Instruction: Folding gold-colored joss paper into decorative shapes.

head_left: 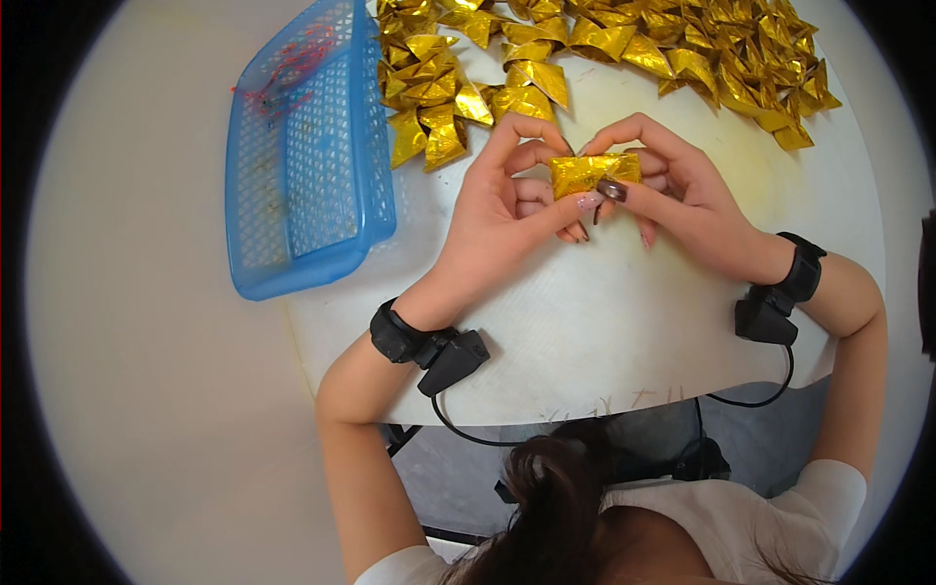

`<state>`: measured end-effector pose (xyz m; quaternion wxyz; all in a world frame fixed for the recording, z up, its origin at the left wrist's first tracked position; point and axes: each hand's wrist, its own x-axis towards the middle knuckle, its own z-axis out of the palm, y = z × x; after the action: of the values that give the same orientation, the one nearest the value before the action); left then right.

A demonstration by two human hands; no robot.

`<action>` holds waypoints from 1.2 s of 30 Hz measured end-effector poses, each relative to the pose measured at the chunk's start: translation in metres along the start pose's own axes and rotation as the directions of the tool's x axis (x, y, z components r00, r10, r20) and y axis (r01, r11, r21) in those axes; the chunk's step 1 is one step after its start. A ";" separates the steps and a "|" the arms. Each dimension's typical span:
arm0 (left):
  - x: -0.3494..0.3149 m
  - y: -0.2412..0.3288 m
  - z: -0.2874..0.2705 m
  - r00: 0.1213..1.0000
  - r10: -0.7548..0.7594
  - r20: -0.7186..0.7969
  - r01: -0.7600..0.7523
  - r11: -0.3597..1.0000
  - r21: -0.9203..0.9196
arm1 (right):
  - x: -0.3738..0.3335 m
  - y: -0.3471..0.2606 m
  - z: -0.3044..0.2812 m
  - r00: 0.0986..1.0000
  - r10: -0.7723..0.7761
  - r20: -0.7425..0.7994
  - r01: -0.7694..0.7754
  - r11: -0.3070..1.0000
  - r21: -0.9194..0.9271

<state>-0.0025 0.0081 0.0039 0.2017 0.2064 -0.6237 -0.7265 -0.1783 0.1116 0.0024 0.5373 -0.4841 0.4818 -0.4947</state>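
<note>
Both my hands meet over the white table, closed on one small piece of folded gold paper (577, 174). Shiny and roughly rectangular, it lies level between the fingers. My left hand (497, 210) grips its left end, thumb along the near edge. From the other side my right hand (694, 200) pinches it, the dark-nailed thumb pressing near the middle of the lower edge. Both thumb tips nearly touch. Fingers partly hide the back and underside of the paper. Just beyond my left hand lie several boat-shaped gold paper ingots (526, 97).
A blue plastic basket (302, 279) with mesh walls stands tilted at the left, some thin red strands (297, 73) at its far end. More gold ingots (712, 68) are heaped along the far right of the white table (556, 341). Black devices with cables (453, 361) are strapped to both wrists.
</note>
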 end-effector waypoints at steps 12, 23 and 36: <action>0.001 -0.004 -0.001 1.000 -0.009 0.021 0.008 0.999 0.038 | 0.000 0.006 -0.002 1.000 -0.025 0.012 0.025 1.000 -0.018; -0.002 -0.002 0.000 0.995 -0.027 0.099 0.006 0.980 0.199 | -0.001 0.005 -0.002 0.998 -0.041 0.045 0.041 0.999 -0.006; -0.002 -0.002 -0.001 0.998 -0.024 0.049 0.020 0.996 0.086 | -0.001 0.002 -0.003 0.999 -0.014 0.047 0.014 1.000 0.011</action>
<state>-0.0005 0.0083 0.0020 0.1689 0.2034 -0.6565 -0.7065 -0.1808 0.1123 0.0001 0.5476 -0.4960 0.4631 -0.4895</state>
